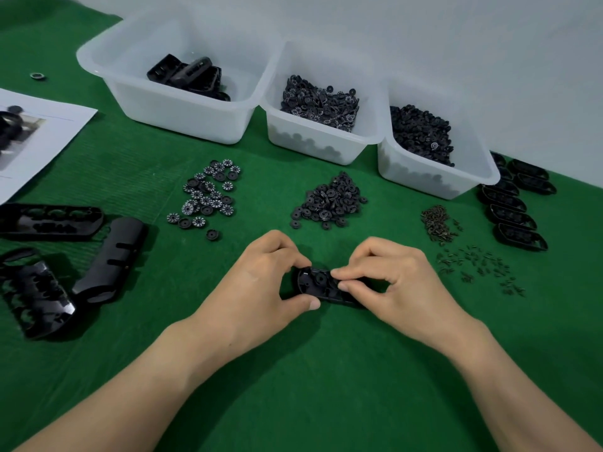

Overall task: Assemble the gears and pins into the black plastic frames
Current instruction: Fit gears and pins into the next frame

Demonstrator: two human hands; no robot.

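Across the table spreads a green mat [293, 370], and along its far edge stand three white bins side by side. The large bin [130, 102] on the left holds black frames, the middle bin [313, 145] numbered gears, and the right bin [424, 181] plain dark gears. A printed sheet [49, 138] lies at the left edge.

Near the middle of the mat, toward the near edge, both hands meet on one black frame [315, 282] lying flat. The left hand [261, 282] grips its left end, thumb on the near side and fingers curled over the far side. The right hand [391, 278] has its thumb and forefinger pinched together on the frame's middle, the other fingers curled – whether a small part sits between the tips I cannot tell.

Three loose frames [49, 220] lie by the left edge, and a row of frames [512, 216] runs beside the right bin. Beyond the hands lie a scatter of numbered gears [208, 194] and a heap of plain gears [329, 200]. To the right is a brass-coloured pile [437, 223], with dark pins [479, 265] strewn just nearer. One lone ring [38, 75] sits at the far left corner.
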